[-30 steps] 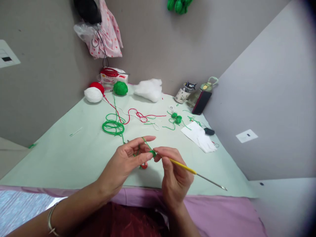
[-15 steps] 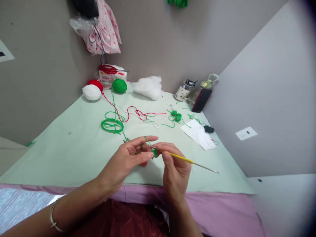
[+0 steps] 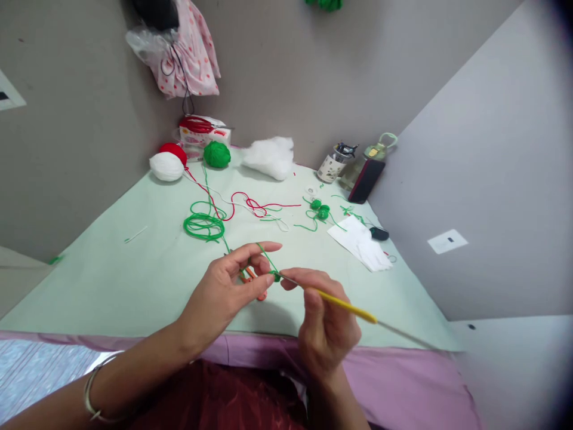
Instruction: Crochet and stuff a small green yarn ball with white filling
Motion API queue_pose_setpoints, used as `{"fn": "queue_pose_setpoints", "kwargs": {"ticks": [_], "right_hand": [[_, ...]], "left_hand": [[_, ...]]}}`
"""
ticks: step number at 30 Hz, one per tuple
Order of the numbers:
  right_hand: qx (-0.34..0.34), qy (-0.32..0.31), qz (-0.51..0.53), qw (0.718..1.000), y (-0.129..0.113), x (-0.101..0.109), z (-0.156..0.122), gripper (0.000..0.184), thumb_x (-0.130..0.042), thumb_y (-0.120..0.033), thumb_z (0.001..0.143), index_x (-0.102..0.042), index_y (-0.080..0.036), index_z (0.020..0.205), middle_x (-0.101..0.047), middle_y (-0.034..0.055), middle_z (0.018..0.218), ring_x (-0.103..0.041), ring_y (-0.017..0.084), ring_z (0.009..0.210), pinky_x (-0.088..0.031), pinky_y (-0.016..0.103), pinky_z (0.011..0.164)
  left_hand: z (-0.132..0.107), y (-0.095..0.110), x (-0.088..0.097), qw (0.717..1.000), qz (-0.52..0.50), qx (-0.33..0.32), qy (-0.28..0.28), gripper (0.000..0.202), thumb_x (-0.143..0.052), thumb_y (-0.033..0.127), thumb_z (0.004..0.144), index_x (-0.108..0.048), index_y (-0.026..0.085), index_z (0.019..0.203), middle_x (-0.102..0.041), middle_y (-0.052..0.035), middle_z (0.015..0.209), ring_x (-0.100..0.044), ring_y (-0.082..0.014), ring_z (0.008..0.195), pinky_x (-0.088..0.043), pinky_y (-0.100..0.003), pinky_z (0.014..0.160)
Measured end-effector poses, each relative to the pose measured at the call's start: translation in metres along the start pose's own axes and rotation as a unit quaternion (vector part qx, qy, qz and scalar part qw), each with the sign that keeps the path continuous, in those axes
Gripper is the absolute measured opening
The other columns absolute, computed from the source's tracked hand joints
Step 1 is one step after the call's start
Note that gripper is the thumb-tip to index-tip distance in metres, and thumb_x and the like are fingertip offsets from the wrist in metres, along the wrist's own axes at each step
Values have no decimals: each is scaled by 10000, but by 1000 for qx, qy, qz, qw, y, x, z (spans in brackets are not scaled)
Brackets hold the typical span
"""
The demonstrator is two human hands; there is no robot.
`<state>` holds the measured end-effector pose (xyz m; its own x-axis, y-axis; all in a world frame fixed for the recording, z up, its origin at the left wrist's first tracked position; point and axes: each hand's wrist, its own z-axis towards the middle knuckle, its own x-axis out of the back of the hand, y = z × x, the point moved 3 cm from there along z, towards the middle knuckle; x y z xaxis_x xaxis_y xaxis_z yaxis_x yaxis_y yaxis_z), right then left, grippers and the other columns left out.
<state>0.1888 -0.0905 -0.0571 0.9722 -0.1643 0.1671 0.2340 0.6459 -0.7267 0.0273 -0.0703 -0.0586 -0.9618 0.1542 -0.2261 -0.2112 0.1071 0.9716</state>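
Observation:
My left hand (image 3: 226, 286) pinches a small green crochet piece (image 3: 276, 276) between thumb and fingers, with green yarn (image 3: 265, 255) running over the outstretched index finger. My right hand (image 3: 324, 319) grips a crochet hook with a yellow handle (image 3: 347, 307); its tip sits in the green piece and its metal tail points right. The yarn trails back to a loose green coil (image 3: 203, 226) on the pale green table (image 3: 134, 275). Something orange-red (image 3: 250, 276) shows under my left fingers.
At the back lie a white yarn ball (image 3: 165, 166), a red ball (image 3: 175, 150), a green ball (image 3: 217, 154), white stuffing (image 3: 270, 156) and a box (image 3: 199, 136). Small green crochet bits (image 3: 320, 211), white paper (image 3: 362, 245), a jar (image 3: 333, 163) and a dark phone (image 3: 366, 181) are right.
My right hand has dropped and drawn the hook back to the right, tilting its tail lower. My left index finger stays raised with the yarn over it.

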Motion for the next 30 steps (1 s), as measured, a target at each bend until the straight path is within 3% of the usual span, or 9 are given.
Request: {"fn": "queue_pose_setpoints", "kwargs": {"ticks": [4, 7, 10, 12, 15, 19, 25, 28, 30], "right_hand": [[137, -31, -154, 978, 1, -8, -9, 376, -587, -104, 979, -677, -283, 1296, -771, 90, 1098, -746, 221, 972, -626, 361, 777], [207, 1, -235, 950, 1, -11, -10, 387, -625, -81, 957, -704, -270, 1285, -748, 95, 1095, -737, 215, 975, -628, 347, 766], [134, 18, -152, 979, 2, -7, -3, 303, -568, -92, 991, -743, -255, 1178, -737, 74, 1011, -716, 199, 914, -613, 349, 747], [37, 42, -30, 998, 5, -2, 3, 271, -524, -118, 1018, -750, -248, 1096, -722, 44, 898, -686, 178, 806, -587, 340, 701], [-57, 46, 108, 991, 8, -1, 9, 247, -524, -160, 1032, -754, -250, 1016, -717, 26, 887, -645, 145, 703, -562, 315, 642], [-50, 10, 67, 996, 7, -8, 7, 243, -555, -133, 1013, -769, -245, 1042, -752, 42, 950, -678, 150, 751, -582, 301, 653], [113, 21, -123, 986, 0, -7, 0, 328, -648, -60, 942, -768, -265, 1168, -746, 80, 1083, -721, 198, 955, -608, 329, 757], [17, 49, -21, 998, 5, -1, 6, 264, -584, -95, 991, -770, -259, 1081, -734, 37, 910, -694, 162, 799, -580, 314, 700], [-59, 63, 76, 993, 9, 1, 10, 247, -551, -141, 1021, -767, -260, 1021, -711, 13, 852, -649, 135, 695, -552, 299, 651]], "left_hand": [[0, -1, -2, 999, -17, -5, 30, 417, -815, 298, 837, -729, 292, 1245, -602, 30, 845, -568, -137, 812, -456, -273, 802], [1, -7, -5, 991, -116, 63, -9, 512, -848, 336, 805, -704, 256, 1290, -610, 20, 846, -542, -124, 791, -447, -259, 781], [4, -12, -6, 967, -209, 138, -51, 561, -862, 343, 784, -700, 192, 1300, -600, 5, 825, -527, -117, 755, -442, -264, 762], [6, -12, -4, 963, -224, 138, -55, 551, -855, 319, 787, -701, 187, 1299, -583, 10, 814, -528, -114, 734, -434, -267, 737], [6, -8, -4, 976, -184, 106, -54, 515, -833, 295, 806, -703, 214, 1298, -605, 10, 839, -553, -126, 757, -423, -271, 729], [4, -7, -6, 989, -128, 64, -33, 470, -830, 295, 817, -718, 256, 1272, -641, 18, 855, -571, -132, 778, -441, -279, 764], [7, -13, -9, 973, -196, 112, -49, 459, -853, 311, 798, -753, 202, 1231, -591, 32, 750, -424, -74, 635, -393, -237, 669], [10, -14, -7, 960, -239, 133, -58, 407, -832, 316, 812, -774, 176, 1190, -467, 63, 636, -392, -76, 604, -415, -253, 684], [11, -12, -4, 969, -216, 114, -45, 375, -822, 315, 820, -779, 198, 1173, -492, 53, 661, -443, -90, 630, -427, -267, 691]]}}
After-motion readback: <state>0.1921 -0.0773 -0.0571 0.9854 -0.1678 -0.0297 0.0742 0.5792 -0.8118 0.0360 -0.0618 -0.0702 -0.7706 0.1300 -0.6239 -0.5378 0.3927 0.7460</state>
